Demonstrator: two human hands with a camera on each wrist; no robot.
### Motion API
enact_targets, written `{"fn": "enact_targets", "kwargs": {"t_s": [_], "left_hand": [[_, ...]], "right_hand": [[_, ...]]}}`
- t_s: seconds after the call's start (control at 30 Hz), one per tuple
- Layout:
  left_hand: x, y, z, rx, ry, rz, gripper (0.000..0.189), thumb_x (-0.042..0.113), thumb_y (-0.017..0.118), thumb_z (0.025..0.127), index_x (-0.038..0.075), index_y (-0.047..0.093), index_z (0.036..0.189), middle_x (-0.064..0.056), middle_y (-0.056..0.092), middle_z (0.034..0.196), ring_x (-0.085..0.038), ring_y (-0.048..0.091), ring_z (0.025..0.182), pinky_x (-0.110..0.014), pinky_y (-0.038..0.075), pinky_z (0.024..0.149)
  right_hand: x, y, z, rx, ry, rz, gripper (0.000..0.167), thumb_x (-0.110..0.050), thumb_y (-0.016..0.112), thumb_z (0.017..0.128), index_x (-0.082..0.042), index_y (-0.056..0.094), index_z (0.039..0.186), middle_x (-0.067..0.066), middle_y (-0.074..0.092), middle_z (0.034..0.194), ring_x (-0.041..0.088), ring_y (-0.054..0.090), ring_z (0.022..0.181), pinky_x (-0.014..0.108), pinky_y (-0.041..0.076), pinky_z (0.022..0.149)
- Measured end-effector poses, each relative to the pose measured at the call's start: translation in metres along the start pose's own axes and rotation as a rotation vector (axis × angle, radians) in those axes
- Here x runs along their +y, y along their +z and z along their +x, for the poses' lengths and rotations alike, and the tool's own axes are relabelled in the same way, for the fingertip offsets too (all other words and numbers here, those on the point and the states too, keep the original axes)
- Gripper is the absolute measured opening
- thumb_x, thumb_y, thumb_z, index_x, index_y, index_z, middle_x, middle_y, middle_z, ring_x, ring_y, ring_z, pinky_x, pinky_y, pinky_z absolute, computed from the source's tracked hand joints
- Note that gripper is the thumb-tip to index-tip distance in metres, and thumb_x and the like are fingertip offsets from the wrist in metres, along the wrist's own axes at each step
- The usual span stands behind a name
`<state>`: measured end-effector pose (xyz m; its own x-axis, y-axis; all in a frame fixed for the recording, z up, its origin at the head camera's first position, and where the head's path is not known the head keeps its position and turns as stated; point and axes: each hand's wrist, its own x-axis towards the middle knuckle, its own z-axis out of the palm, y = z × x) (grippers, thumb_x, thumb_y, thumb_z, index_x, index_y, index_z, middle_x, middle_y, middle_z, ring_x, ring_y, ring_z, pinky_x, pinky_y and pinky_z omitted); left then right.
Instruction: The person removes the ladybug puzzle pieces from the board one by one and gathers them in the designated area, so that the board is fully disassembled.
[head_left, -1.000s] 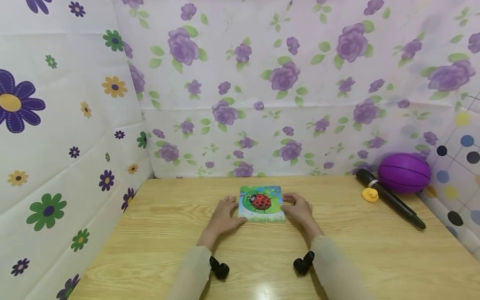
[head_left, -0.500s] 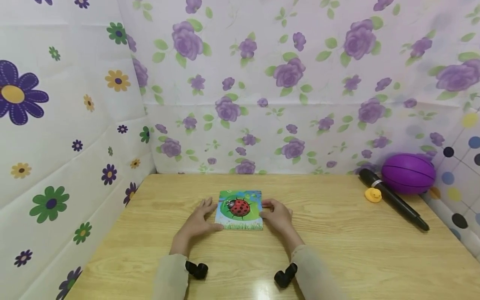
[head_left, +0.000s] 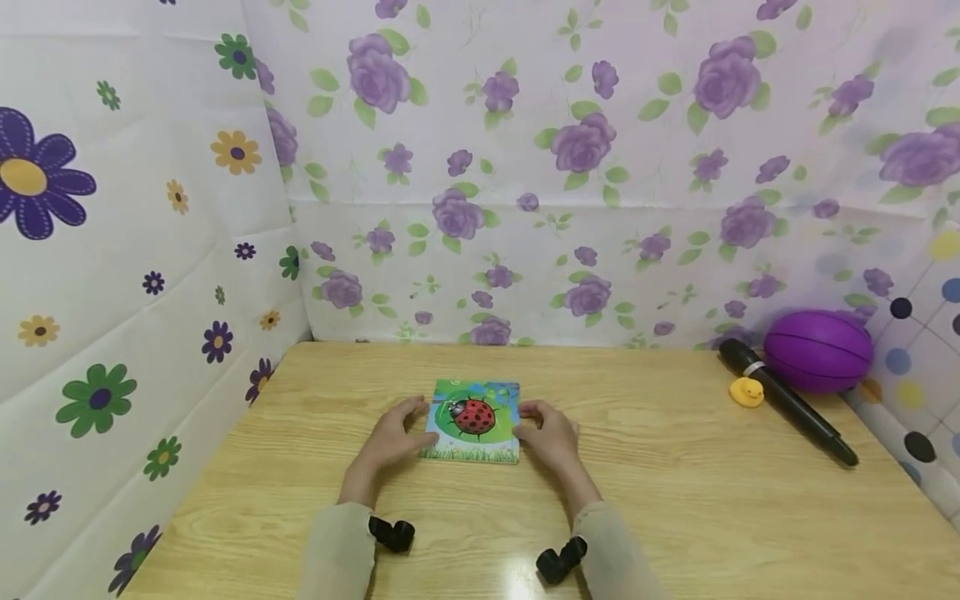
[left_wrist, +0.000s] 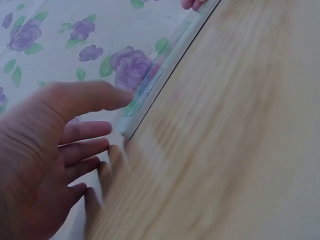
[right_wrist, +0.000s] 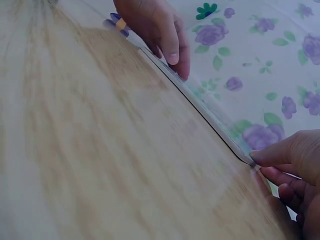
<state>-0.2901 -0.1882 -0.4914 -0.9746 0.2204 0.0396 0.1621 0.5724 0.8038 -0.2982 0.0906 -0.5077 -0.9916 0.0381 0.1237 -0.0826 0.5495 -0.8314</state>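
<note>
A thin square board (head_left: 474,421) with a ladybug picture on a green and blue ground lies on the wooden table. My left hand (head_left: 394,432) is at its left side, thumb over the near left corner. In the left wrist view, that hand's fingers (left_wrist: 85,150) reach out loosely beside the board's edge. My right hand (head_left: 550,433) pinches the right edge, its thumb and curled fingers at the side. The right wrist view shows the right thumb (right_wrist: 280,152) touching the board's corner, with the curled fingers below partly hidden.
At the table's (head_left: 300,500) far right lie a purple ball (head_left: 819,352), a black pen-shaped stick (head_left: 798,412) and a small yellow duck (head_left: 746,392). Flowered cloth (head_left: 480,167) hangs behind and on the left. Each sleeve carries a black wrist camera (head_left: 393,535).
Both hands and the ladybug board have moved left and slightly towards me across the table, mostly in the first half second. The head view has also shifted a little.
</note>
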Motion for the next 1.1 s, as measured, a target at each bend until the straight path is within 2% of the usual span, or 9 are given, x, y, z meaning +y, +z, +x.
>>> {"fn": "enact_targets", "kwargs": {"t_s": [0.1,0.23,0.5,0.6,0.7,0.77,0.87,0.97,1.1], "left_hand": [[-0.004,0.004,0.001,0.054,-0.018,-0.021,0.063,0.02,0.071,0.087,0.002,0.047,0.143,-0.018,0.036,0.156,-0.042,0.028,0.146,-0.058,0.025,0.12],[-0.011,0.01,0.003,0.102,-0.046,-0.048,0.058,0.017,0.066,0.09,0.005,0.046,0.144,-0.013,0.033,0.159,-0.039,0.027,0.148,-0.056,0.022,0.122],[-0.016,0.013,0.007,0.141,0.026,0.056,0.057,0.019,0.064,0.091,0.005,0.048,0.144,-0.013,0.037,0.157,-0.039,0.03,0.146,-0.059,0.024,0.12],[-0.015,0.013,0.007,0.142,0.048,0.106,0.054,0.019,0.063,0.092,0.006,0.05,0.143,-0.012,0.039,0.156,-0.04,0.03,0.146,-0.061,0.02,0.12],[-0.015,0.013,0.005,0.136,0.067,0.118,0.052,0.018,0.062,0.093,0.005,0.051,0.142,-0.012,0.041,0.155,-0.04,0.029,0.146,-0.059,0.015,0.123],[-0.015,0.014,0.004,0.13,0.063,0.116,0.053,0.019,0.061,0.093,0.006,0.049,0.143,-0.01,0.041,0.155,-0.039,0.027,0.148,-0.057,0.011,0.124],[-0.016,0.015,0.003,0.135,0.06,0.116,0.053,0.019,0.061,0.093,0.006,0.049,0.143,-0.01,0.041,0.155,-0.038,0.027,0.148,-0.056,0.01,0.125],[-0.017,0.015,0.003,0.145,0.046,0.122,0.053,0.02,0.061,0.092,0.007,0.05,0.143,-0.009,0.041,0.155,-0.037,0.027,0.148,-0.058,0.011,0.124],[-0.015,0.013,0.004,0.136,0.043,0.11,0.054,0.02,0.061,0.092,0.008,0.05,0.143,-0.009,0.04,0.156,-0.036,0.027,0.148,-0.056,0.011,0.124]], "right_hand": [[0.0,0.001,-0.002,-0.006,-0.005,-0.008,0.037,-0.019,0.075,0.079,-0.013,0.069,0.114,0.004,0.074,0.111,0.027,0.063,0.107,0.049,0.026,0.101],[0.003,0.003,-0.004,-0.024,-0.006,-0.028,0.038,-0.02,0.076,0.079,-0.014,0.069,0.115,0.002,0.073,0.112,0.027,0.062,0.108,0.048,0.026,0.1],[0.003,0.001,-0.005,-0.01,-0.04,-0.058,0.04,-0.023,0.076,0.08,-0.017,0.069,0.119,0.002,0.072,0.118,0.027,0.059,0.109,0.049,0.027,0.1],[0.003,0.0,-0.005,-0.014,-0.05,-0.066,0.04,-0.023,0.076,0.081,-0.017,0.069,0.12,0.002,0.072,0.119,0.027,0.058,0.109,0.05,0.027,0.101],[0.002,0.0,-0.004,0.001,-0.016,-0.016,0.036,-0.022,0.073,0.084,-0.015,0.069,0.119,0.003,0.073,0.115,0.023,0.059,0.1,0.047,0.028,0.1],[-0.001,0.0,-0.002,0.024,0.025,0.065,0.032,-0.02,0.069,0.087,-0.012,0.069,0.119,0.005,0.072,0.115,0.021,0.058,0.096,0.041,0.034,0.097],[-0.008,0.002,0.002,0.062,0.048,0.205,0.029,-0.015,0.064,0.091,-0.007,0.068,0.118,0.01,0.069,0.114,0.016,0.055,0.09,0.027,0.043,0.084],[-0.017,0.013,0.008,0.062,-0.028,0.266,0.028,-0.009,0.062,0.09,-0.001,0.067,0.117,0.015,0.067,0.113,0.015,0.055,0.088,0.021,0.048,0.072],[-0.032,0.032,0.02,0.005,-0.132,0.221,0.027,-0.006,0.062,0.091,0.002,0.066,0.117,0.018,0.066,0.112,0.021,0.058,0.093,0.029,0.053,0.077]]}}
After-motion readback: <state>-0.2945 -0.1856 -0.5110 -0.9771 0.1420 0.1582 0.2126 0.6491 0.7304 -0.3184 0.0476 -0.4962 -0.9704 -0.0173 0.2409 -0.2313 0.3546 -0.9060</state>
